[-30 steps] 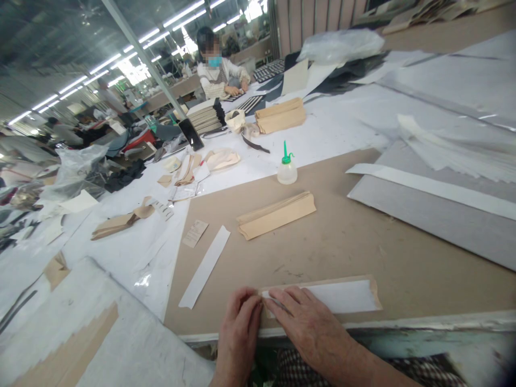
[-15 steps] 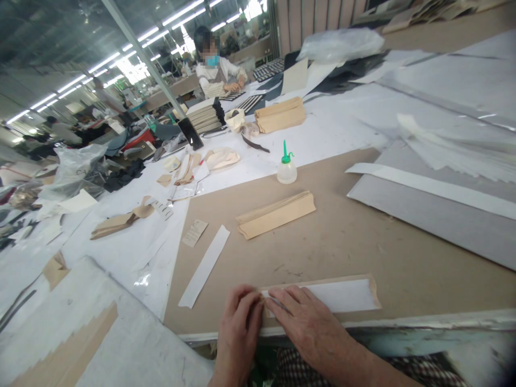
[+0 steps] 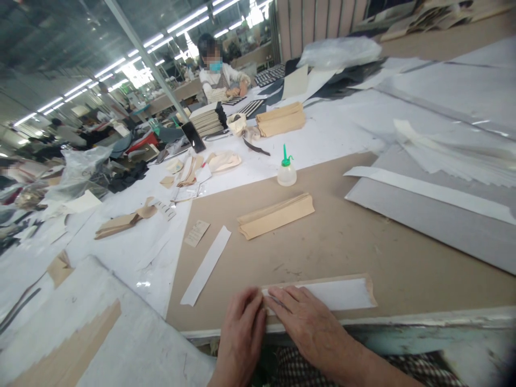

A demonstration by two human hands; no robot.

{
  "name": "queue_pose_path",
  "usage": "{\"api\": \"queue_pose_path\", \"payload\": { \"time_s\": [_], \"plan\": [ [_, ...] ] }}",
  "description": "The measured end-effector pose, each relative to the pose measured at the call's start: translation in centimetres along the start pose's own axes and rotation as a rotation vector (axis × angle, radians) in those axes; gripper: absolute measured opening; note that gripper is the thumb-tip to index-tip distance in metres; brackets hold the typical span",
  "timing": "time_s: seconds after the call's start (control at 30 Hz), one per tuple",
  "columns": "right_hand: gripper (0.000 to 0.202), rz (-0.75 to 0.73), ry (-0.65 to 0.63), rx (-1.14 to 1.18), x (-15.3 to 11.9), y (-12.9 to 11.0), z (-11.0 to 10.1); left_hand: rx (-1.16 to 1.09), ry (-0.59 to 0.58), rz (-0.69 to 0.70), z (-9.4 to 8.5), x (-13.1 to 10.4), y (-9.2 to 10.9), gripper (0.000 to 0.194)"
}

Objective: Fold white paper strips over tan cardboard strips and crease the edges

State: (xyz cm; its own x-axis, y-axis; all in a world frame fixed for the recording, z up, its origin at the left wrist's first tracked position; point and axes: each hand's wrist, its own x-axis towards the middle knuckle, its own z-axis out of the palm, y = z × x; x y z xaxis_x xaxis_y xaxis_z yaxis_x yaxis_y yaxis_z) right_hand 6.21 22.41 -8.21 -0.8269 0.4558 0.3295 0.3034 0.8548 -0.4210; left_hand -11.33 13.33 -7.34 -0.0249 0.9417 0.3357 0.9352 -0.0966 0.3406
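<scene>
A tan strip of thin material with a white strip [image 3: 342,295] laid on it lies along the table's near edge. At its left end, my left hand [image 3: 243,322] has its fingers bent and pinched on the tan edge; the fingertips partly hide it. My right hand [image 3: 308,318] rests on top of the strip, fingers stretched out over its left part, their tips close to my left fingers. The strip's right end shows uncovered, with a wavy tan border beyond the white.
Ahead lie a stack of tan strips [image 3: 276,216] and a squeeze bottle [image 3: 286,171] with a green spout. To the left are a loose white strip [image 3: 206,265] and a small paper tag [image 3: 197,234]. A grey board [image 3: 435,226] lies right. A masked co-worker [image 3: 220,80] sits across the table.
Both hands stay at the left end of the strip, with only a slight shift of the left fingers. The whole view has moved a little.
</scene>
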Motion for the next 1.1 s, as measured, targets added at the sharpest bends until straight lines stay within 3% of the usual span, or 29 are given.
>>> {"api": "queue_pose_path", "payload": {
  "time_s": [0.1, 0.27, 0.37, 0.47, 0.53, 0.57, 0.63, 0.77, 0.87, 0.93, 1.1],
  "plan": [
    [0.048, -0.011, -0.007, -0.001, 0.1, 0.0, -0.3, -0.012, 0.046, -0.081, 0.3, -0.5, 0.1, 0.027],
    [0.048, -0.019, 0.010, 0.002, 0.1, 0.0, -0.3, 0.139, 0.023, 0.058, 0.8, -0.9, 0.3, 0.032],
    [0.033, 0.007, 0.026, 0.080, 0.3, 0.1, -0.5, 0.141, -0.040, 0.088, 0.4, -0.6, 0.6, 0.032],
    [0.018, 0.156, -0.003, 0.124, 0.9, 0.3, -1.4, -0.141, -0.051, -0.122, -0.3, 0.1, 0.7, 0.016],
    [0.024, 0.241, -0.096, 0.064, 1.6, 0.5, -2.2, -0.357, -0.059, -0.328, -0.6, 0.5, 0.7, 0.005],
    [0.032, 0.254, -0.148, 0.027, 2.1, 0.7, -2.7, -0.427, -0.067, -0.413, -0.8, 0.7, 0.7, 0.003],
    [0.040, 0.242, -0.230, -0.011, 3.1, 0.9, -3.4, -0.498, -0.084, -0.515, -0.9, 1.1, 0.5, 0.023],
    [0.040, 0.191, -0.338, 0.024, 5.0, 1.3, -4.2, -0.612, -0.153, -0.575, -0.8, 2.0, 0.3, 0.057],
    [0.033, 0.183, -0.385, 0.060, 5.7, 1.2, -4.6, -0.741, -0.236, -0.580, -0.8, 2.7, -0.1, 0.070],
    [0.029, 0.200, -0.404, 0.091, 5.7, 1.2, -5.0, -0.802, -0.293, -0.584, -1.0, 3.2, -0.4, 0.067],
    [0.027, 0.270, -0.526, 0.220, 5.3, 1.9, -6.2, -0.903, -0.504, -0.604, -2.3, 4.2, -1.3, 0.037]
  ]
}}
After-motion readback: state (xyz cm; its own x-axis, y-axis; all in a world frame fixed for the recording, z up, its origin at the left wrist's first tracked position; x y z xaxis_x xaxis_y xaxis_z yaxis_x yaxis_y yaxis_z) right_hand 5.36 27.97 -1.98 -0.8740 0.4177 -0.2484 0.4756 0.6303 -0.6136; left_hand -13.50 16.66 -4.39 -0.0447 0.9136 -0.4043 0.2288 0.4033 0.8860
